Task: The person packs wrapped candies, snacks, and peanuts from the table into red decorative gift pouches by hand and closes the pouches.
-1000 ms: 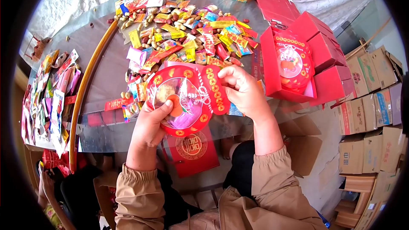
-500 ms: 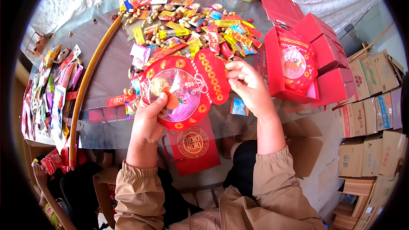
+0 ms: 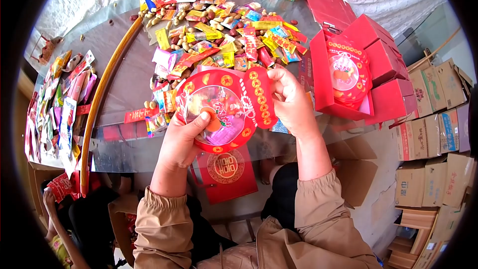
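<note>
Both hands hold a red candy bag with gold coin prints and a clear round window. Wrapped sweets show through the window, one of them purple. My left hand grips the bag's lower left side, its thumb lying across the window. At the bag's right end, my right hand pinches the top edge between thumb and fingers. Just beyond the bag lies a heap of wrapped candies, peanuts and red dates. A blue packet is partly covered by the bag and my right hand.
An open red box at right holds similar red bags. More red boxes stand beside it. A curved wooden strip separates another candy pile. Another person's hand shows at lower left. Cartons are stacked at right.
The bag has shifted slightly right and turned a little, with both hands still on it. My right hand's fingers have curled in closer at its edge. The other person's hand has moved slightly.
</note>
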Demonstrator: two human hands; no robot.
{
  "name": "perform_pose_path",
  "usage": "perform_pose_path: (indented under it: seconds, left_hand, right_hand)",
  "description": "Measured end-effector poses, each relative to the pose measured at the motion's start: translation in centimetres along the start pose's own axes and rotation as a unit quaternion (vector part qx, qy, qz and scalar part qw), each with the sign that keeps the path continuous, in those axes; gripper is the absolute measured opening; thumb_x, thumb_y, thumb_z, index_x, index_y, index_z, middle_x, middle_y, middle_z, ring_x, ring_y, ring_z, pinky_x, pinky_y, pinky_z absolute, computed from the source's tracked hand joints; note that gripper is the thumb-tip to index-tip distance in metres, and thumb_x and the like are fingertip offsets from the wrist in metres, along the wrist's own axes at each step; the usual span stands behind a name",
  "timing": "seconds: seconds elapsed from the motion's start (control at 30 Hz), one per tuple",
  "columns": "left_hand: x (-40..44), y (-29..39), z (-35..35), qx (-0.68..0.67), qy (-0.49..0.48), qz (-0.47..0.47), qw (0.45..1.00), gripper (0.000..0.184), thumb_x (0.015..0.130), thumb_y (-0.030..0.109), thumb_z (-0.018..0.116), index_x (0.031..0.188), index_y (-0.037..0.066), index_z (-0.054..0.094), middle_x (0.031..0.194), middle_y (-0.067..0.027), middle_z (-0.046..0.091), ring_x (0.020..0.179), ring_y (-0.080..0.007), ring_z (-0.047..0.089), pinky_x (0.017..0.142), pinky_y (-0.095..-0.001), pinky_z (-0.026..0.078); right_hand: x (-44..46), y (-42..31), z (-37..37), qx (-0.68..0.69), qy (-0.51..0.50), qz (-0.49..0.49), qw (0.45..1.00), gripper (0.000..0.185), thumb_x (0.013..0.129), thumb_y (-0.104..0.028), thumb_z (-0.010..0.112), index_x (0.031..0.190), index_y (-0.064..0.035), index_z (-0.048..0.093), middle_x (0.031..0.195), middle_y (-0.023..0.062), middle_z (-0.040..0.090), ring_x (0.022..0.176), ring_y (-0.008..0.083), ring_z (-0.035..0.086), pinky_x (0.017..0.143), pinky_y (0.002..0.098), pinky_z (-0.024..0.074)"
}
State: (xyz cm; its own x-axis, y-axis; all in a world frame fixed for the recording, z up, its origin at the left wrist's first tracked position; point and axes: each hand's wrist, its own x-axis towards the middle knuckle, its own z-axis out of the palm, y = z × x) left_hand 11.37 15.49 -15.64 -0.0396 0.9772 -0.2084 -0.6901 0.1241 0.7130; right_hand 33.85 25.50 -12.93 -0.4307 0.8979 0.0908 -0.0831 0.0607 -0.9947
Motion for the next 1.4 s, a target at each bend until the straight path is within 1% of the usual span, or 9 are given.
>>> perform_pose_path:
  seconds: [0.47,0.77,0.87,0.97,1.1,1.2,1.33,1.37,1.4]
  left_hand:
    - [-0.1,-0.4,-0.3,0.099,0.007,-0.001,0.995,0.027,0.091,0.004,0.072,0.117,0.004,0.064,0.099,-0.0043,0.071,0.086,-0.0137,0.068,0.079,-0.0298,0.056]
    - [-0.2,-0.1,0.5,0.099,0.027,0.001,0.995,0.026,0.090,0.005,0.074,0.114,0.004,0.065,0.095,-0.0036,0.071,0.082,-0.0129,0.068,0.077,-0.0294,0.056]
    - [-0.2,0.0,0.3,0.101,0.034,0.003,0.994,0.026,0.091,0.006,0.073,0.115,0.004,0.065,0.096,-0.0036,0.071,0.083,-0.0127,0.068,0.077,-0.0297,0.056]
    - [-0.2,0.3,0.7,0.089,0.057,0.030,0.994,0.025,0.093,0.008,0.071,0.116,0.005,0.065,0.099,-0.0032,0.071,0.085,-0.0127,0.068,0.078,-0.0294,0.055]
    - [0.6,1.3,-1.1,0.017,0.095,0.108,0.990,0.034,0.095,0.010,0.067,0.128,0.005,0.058,0.114,-0.0047,0.068,0.103,-0.0157,0.066,0.093,-0.0338,0.053]
    - [1.3,2.8,-3.2,-0.076,0.122,0.176,0.974,0.042,0.099,0.013,0.064,0.137,0.005,0.051,0.127,-0.0086,0.063,0.117,-0.0215,0.063,0.101,-0.0394,0.052]
    - [1.4,4.1,-5.7,-0.145,0.183,0.169,0.958,0.026,0.097,0.015,0.068,0.121,0.006,0.062,0.115,-0.0045,0.068,0.109,-0.0183,0.065,0.099,-0.0404,0.053]
    - [1.5,4.2,-5.9,-0.153,0.182,0.170,0.956,0.019,0.097,0.014,0.068,0.114,0.007,0.065,0.110,-0.0021,0.069,0.106,-0.0165,0.065,0.097,-0.0389,0.053]
    - [1.6,4.1,-5.9,-0.153,0.177,0.172,0.957,0.020,0.097,0.014,0.068,0.116,0.007,0.064,0.111,-0.0027,0.069,0.107,-0.0169,0.065,0.098,-0.0392,0.053]
  right_hand:
    - [-0.2,-0.4,0.2,-0.106,-0.037,0.009,0.994,0.034,0.085,-0.004,0.078,0.116,-0.0027,0.065,0.106,-0.0008,0.070,0.094,0.0046,0.064,0.083,0.0256,0.0534]
    - [0.0,2.7,-0.1,-0.314,0.027,-0.034,0.948,0.029,0.080,-0.001,0.079,0.107,-0.0006,0.069,0.097,0.0005,0.074,0.088,0.0055,0.066,0.078,0.0275,0.0544]
    - [-0.2,2.5,0.4,-0.312,0.055,-0.063,0.946,0.021,0.082,0.000,0.077,0.102,0.0001,0.069,0.092,0.0006,0.073,0.085,0.0055,0.065,0.074,0.0268,0.0536]
    - [-0.3,1.3,0.9,-0.189,0.071,-0.054,0.978,0.015,0.089,-0.009,0.073,0.096,0.0016,0.066,0.081,0.0094,0.072,0.078,0.0107,0.067,0.068,0.0314,0.0511]
    - [0.5,1.3,-0.6,0.009,0.157,-0.105,0.982,0.013,0.099,-0.015,0.066,0.102,-0.0022,0.063,0.092,0.0004,0.067,0.088,0.0068,0.064,0.077,0.0225,0.0489]
    - [0.5,0.8,-2.0,0.022,0.235,-0.097,0.967,0.014,0.100,-0.011,0.064,0.108,0.0001,0.063,0.096,0.0048,0.069,0.093,0.0118,0.067,0.084,0.0255,0.0520]
    - [0.6,1.7,-3.3,-0.039,0.216,-0.102,0.970,0.016,0.099,-0.009,0.065,0.111,0.0016,0.065,0.102,0.0077,0.071,0.095,0.0129,0.068,0.086,0.0262,0.0524]
    - [0.6,1.7,-3.3,-0.078,0.188,-0.075,0.976,0.019,0.099,-0.006,0.063,0.117,0.0006,0.064,0.105,0.0092,0.071,0.100,0.0132,0.066,0.093,0.0270,0.0502]
    - [0.7,1.8,-2.9,-0.115,0.191,-0.053,0.973,0.017,0.097,-0.007,0.066,0.112,0.0004,0.068,0.104,0.0070,0.072,0.096,0.0118,0.067,0.088,0.0264,0.0517]
